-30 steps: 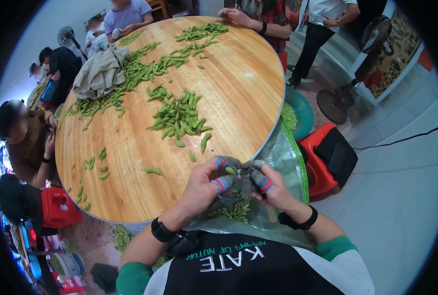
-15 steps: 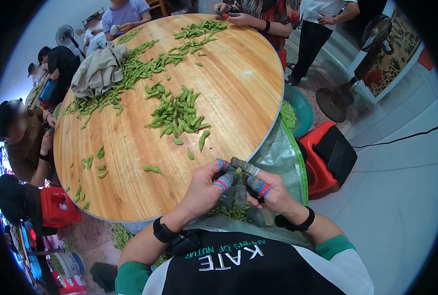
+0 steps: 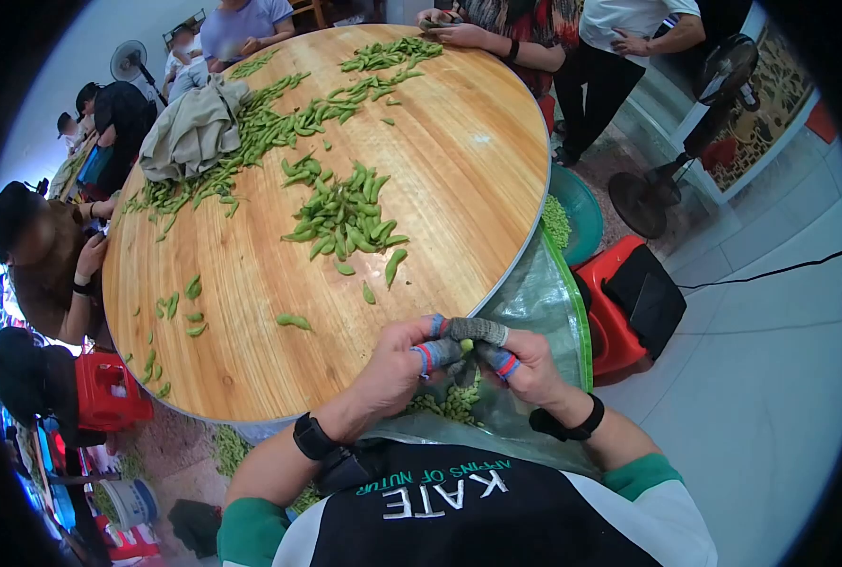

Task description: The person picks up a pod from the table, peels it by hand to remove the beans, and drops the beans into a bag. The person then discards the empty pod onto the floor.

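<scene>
At the near edge of the round wooden table (image 3: 421, 283), my left hand (image 3: 407, 354) and my right hand (image 3: 511, 354) meet, both with grey coverings on thumb and fingers. A green bean pod (image 3: 466, 347) is pinched between them, mostly covered by the fingers. Below lie shelled beans (image 3: 454, 406) on a clear plastic sheet (image 3: 534, 293). Beyond my hands, a pile of green pods (image 3: 345, 222) sits on the table, with a loose pod (image 3: 395, 267) beside it.
More pods (image 3: 298, 118) and a grey cloth (image 3: 194, 128) lie farther back. A teal basin (image 3: 586, 213) of beans and a red stool (image 3: 610, 312) stand right. Several people surround the table; one co-worker (image 3: 52, 246) sits left. A fan (image 3: 723, 71) stands back right.
My hands have drawn closer together and the fingers of my right hand have curled over the pod. The co-worker on the left has shifted their arms slightly.
</scene>
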A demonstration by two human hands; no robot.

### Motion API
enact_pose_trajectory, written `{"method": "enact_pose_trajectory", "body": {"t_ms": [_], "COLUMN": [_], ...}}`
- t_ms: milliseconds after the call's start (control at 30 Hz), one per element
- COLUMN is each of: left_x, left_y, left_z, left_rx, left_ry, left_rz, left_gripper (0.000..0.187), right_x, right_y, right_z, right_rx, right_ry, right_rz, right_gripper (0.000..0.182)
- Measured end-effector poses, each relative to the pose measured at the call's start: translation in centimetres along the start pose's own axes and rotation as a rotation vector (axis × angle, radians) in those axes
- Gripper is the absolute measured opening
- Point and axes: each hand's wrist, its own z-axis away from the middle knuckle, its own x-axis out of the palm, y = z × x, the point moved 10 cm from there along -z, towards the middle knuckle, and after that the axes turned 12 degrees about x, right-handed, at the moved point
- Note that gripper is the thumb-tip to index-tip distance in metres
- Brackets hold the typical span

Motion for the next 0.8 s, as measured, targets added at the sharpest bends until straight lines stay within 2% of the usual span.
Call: {"method": "enact_pose_trajectory", "body": {"t_ms": [33, 100, 133, 200, 300, 433, 500, 567, 633, 733, 800], "left_x": [0.1, 0.5, 0.5, -0.1, 0.0, 0.1, 0.2, 0.4, 0.6, 0.5, 0.5], "left_y": [0.0, -0.7, -0.7, 0.8, 0.6, 0.7, 0.5, 0.7, 0.4, -0.6, -1.3], "left_z": [0.0, 0.1, 0.0, -0.6, -0.8, -0.7, -0.4, -0.5, -0.2, -0.1, 0.5], "left_rx": [-0.001, -0.067, -0.066, 0.114, 0.075, 0.151, 0.105, 0.05, 0.006, -0.014, -0.118], "left_ry": [0.0, 0.026, 0.028, 0.059, 0.041, 0.024, -0.029, -0.1, -0.134, -0.134, -0.144], "left_rz": [0.001, 0.025, 0.023, -0.29, -0.282, -0.378, -0.528, -0.599, -0.53, -0.439, -0.379], "left_gripper": [0.014, 0.011, 0.011, 0.011, 0.01, 0.012, 0.014, 0.017, 0.017, 0.016, 0.02], "right_x": [-0.2, 0.0, 0.1, -0.3, -0.4, -0.8, -0.9, -0.5, -0.2, -0.2, -0.2], "right_y": [0.4, -3.0, -3.4, 0.2, -0.9, 0.4, -1.5, -2.4, -2.6, -2.0, -0.9], "right_z": [-0.3, 0.5, 0.9, 0.6, 0.3, 0.1, 0.4, 0.1, 0.5, 0.3, 0.5], "right_rx": [0.001, -0.417, -0.42, 0.111, 0.008, -0.046, -0.234, -0.246, -0.392, -0.244, -0.206], "right_ry": [0.0, 0.073, 0.071, -0.026, 0.032, 0.089, 0.122, 0.034, -0.016, -0.011, 0.019], "right_rz": [0.0, 0.282, 0.281, -0.19, -0.044, -0.111, 0.293, 0.37, 0.44, 0.372, 0.359], "right_gripper": [0.038, 0.04, 0.04, 0.039, 0.039, 0.035, 0.031, 0.026, 0.024, 0.024, 0.026]}}
